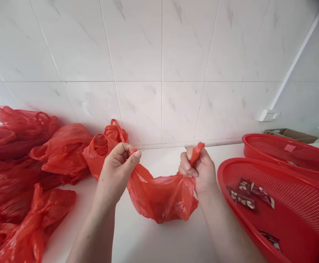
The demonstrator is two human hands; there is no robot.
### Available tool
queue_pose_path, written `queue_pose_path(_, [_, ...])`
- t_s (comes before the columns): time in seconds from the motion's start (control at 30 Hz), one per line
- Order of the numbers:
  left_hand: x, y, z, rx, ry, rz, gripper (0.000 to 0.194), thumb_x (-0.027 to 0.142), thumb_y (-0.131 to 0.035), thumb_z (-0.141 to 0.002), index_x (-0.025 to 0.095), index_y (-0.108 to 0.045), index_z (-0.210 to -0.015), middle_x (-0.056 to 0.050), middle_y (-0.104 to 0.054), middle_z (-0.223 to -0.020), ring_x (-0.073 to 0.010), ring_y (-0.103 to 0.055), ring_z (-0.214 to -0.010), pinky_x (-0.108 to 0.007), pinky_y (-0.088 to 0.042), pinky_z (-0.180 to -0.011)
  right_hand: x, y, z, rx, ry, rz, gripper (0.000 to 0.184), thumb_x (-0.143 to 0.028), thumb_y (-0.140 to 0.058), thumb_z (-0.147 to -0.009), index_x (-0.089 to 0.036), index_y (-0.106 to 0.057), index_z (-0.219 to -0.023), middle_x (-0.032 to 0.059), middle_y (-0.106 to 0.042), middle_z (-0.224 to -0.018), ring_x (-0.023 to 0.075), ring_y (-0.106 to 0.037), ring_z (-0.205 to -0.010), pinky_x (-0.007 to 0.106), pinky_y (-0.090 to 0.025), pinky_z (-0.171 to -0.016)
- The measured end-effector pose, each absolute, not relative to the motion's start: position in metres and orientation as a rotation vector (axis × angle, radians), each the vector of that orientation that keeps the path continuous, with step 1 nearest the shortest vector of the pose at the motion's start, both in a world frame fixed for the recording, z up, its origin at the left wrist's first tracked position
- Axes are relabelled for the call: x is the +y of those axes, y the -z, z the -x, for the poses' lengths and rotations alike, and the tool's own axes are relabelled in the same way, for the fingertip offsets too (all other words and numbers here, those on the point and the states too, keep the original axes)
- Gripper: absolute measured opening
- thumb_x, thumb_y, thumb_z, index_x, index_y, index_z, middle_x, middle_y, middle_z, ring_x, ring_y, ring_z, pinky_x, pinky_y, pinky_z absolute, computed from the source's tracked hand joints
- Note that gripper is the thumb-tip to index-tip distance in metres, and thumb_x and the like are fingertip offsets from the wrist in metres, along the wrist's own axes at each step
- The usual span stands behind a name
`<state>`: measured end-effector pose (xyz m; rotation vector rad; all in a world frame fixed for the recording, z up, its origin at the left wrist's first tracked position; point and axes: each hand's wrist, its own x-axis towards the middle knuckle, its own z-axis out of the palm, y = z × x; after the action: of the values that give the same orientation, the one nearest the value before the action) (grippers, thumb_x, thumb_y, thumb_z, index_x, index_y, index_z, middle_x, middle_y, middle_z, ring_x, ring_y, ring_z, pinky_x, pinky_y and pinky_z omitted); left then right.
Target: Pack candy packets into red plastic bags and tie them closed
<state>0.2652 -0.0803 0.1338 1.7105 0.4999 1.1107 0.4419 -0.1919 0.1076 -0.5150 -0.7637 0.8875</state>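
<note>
Closest to my camera are two bare forearms, coming in from the bottom edge. On my feed the left hand is pinching one end of a red plastic bag and the right hand has its fingers curled tight round the other. So the hands are apart, bag sagging between them over the white table; I can't tell if it's touching down. Off left I've got a heap of red bags, and on the right a red basket with small dark packets inside.
</note>
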Motion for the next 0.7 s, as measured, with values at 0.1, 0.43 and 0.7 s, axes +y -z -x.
queue_pose_path(0.1, [-0.086, -0.135, -0.264, 0.486, -1.059, -1.778, 0.02, 0.039, -0.063, -0.079, 0.021, -0.056, -0.077, 0.002, -0.052, -0.068, -0.01, -0.042, -0.056, -0.022, -0.033, -0.051, -0.198, -0.113, -0.429, -0.989, -0.937, 0.812, 0.037, -0.045, -0.048, -0.088, -0.017, -0.061, -0.067, -0.001, -0.056, -0.051, 0.0052, -0.036, -0.037, 0.018, -0.025, -0.04])
queue_pose_path(0.43, [-0.11, -0.133, -0.275, 0.348, -1.067, -1.629, 0.015, 0.029, -0.067, -0.077, 0.019, -0.056, -0.075, 0.002, -0.054, -0.068, -0.0094, -0.048, -0.06, -0.021, -0.044, -0.057, -0.195, -0.112, -0.399, -1.298, -1.006, 1.149, 0.034, -0.027, -0.068, -0.075, -0.025, -0.06, -0.107, -0.0084, -0.044, -0.058, 0.009, -0.043, -0.055, 0.023, -0.035, -0.056])
queue_pose_path(0.7, [-0.116, -0.131, -0.279, 0.333, -1.052, -1.588, 0.026, 0.036, -0.069, -0.075, 0.024, -0.059, -0.095, -0.005, -0.06, -0.107, -0.019, -0.059, -0.089, -0.03, -0.049, -0.076, -0.184, -0.106, -0.392, -1.163, -0.879, 1.356, 0.035, -0.043, -0.053, -0.085, -0.018, -0.051, -0.06, -0.0007, -0.054, -0.056, 0.0111, -0.045, -0.052, 0.025, -0.031, -0.051])
